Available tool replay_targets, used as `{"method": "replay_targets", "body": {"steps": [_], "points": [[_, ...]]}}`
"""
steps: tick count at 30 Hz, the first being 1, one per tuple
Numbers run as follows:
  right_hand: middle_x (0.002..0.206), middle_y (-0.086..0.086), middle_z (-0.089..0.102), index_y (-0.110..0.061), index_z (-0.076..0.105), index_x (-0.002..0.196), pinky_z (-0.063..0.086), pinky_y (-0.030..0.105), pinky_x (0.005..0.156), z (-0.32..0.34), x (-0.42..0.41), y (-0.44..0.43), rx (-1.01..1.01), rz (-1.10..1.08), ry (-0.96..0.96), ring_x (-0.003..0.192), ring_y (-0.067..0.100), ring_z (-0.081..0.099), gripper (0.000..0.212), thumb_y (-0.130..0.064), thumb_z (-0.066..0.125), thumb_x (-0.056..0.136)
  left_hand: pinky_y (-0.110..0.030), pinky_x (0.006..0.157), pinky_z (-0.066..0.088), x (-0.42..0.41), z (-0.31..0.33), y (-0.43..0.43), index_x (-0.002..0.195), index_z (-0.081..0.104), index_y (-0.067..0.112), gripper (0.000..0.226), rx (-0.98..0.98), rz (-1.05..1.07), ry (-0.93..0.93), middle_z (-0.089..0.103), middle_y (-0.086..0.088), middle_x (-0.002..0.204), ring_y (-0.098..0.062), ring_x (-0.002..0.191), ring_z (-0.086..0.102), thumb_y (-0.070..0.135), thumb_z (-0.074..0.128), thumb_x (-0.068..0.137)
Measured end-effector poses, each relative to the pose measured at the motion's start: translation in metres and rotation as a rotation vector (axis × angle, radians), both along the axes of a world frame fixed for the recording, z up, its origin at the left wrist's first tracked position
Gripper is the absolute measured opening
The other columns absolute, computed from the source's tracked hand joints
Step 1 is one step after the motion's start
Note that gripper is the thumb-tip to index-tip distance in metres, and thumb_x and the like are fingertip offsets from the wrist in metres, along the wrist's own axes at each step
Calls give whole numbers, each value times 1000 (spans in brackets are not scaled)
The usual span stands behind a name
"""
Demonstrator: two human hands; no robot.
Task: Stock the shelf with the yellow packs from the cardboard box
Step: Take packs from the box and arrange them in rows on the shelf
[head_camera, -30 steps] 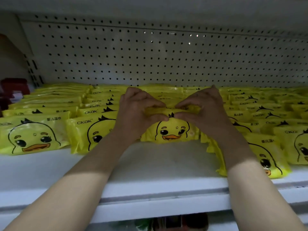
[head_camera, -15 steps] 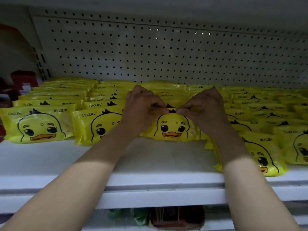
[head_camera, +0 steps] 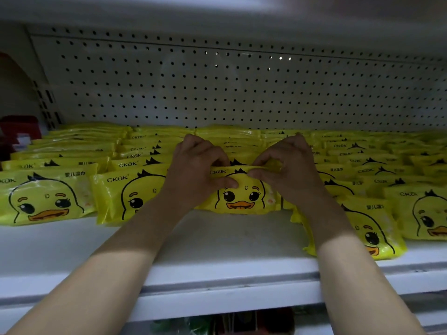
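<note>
White pegboard panel (head_camera: 242, 93) along the back edge of the shelf (head_camera: 217, 240), pierced with even rows of small dark holes, a few near the top middle lit from behind. Slotted upright (head_camera: 47, 102) at the panel's left end. Dark red item (head_camera: 20, 128) past the shelf's left edge, blurred, with a pale label. Pale board (head_camera: 217, 10) overhead. Below the front edge, dim green and red goods (head_camera: 225, 322), too dark to tell apart.

Both hands — left hand (head_camera: 193, 170), right hand (head_camera: 290, 170) — pinch one yellow pack (head_camera: 242, 197) on the white shelf (head_camera: 217, 240); more packs lie alongside.
</note>
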State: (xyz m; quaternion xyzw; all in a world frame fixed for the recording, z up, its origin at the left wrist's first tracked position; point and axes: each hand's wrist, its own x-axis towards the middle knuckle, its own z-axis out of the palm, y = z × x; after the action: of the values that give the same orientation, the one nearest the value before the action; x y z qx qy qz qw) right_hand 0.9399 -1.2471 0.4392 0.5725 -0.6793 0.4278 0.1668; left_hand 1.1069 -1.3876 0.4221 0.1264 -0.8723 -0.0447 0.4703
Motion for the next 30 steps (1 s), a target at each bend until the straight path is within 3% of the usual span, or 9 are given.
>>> {"method": "replay_targets", "body": {"steps": [4,8,15,20,22,25,27,30], "points": [[80,-14,65,-29,76,79,39,44,96,0,-3,-2,-66,-11,42,101,18,45,26,-50,78,65,-24,83,23,-5,-1,6,77,67,19,54,-90,83,20,59,9,75,-17,94,41,70,63,58],[84,-16,64,-29,76,78,38,42,96,-4,-6,-5,-28,-59,61,103,16,43,36,-61,69,66,-23,84,23,-6,-3,7,75,64,20,55,-111,123,37,56,10,74,-18,93,42,72,60,57],[84,-11,70,-20,78,77,41,40,91,-10,-12,-12,-79,-72,73,102,15,42,42,-57,59,80,-23,86,23,-5,0,6,76,66,21,60,-70,125,51,59,11,75,-17,96,43,78,57,57],[90,-17,70,-31,77,84,37,31,95,6,-9,-5,-124,-53,30,108,14,42,25,-53,69,77,-38,85,38,0,19,3,85,73,28,43,34,97,143,65,14,80,-21,98,50,67,60,75],[90,-16,70,-34,77,83,34,30,93,21,-14,-4,-94,-44,67,108,13,43,19,-50,75,73,-40,85,38,1,29,2,82,74,33,32,74,96,91,65,16,79,-21,100,48,62,63,76],[88,-14,70,-42,74,79,34,37,93,42,-27,-15,48,-70,119,109,21,50,17,-56,76,68,-38,90,38,-8,42,-5,76,73,38,14,333,50,-51,63,20,75,-17,103,43,51,75,72],[86,-12,70,-43,74,79,33,36,91,43,-33,-22,39,-74,163,107,23,51,20,-59,74,66,-44,93,43,-16,48,-13,73,72,39,22,455,-48,-40,66,21,73,-20,103,53,60,73,64],[85,-12,68,-43,75,78,35,41,92,30,-36,-20,-33,-17,147,106,22,47,19,-56,78,65,-43,93,42,-24,43,-17,70,71,41,21,408,-80,-12,67,20,74,-22,101,55,60,76,61]]}}
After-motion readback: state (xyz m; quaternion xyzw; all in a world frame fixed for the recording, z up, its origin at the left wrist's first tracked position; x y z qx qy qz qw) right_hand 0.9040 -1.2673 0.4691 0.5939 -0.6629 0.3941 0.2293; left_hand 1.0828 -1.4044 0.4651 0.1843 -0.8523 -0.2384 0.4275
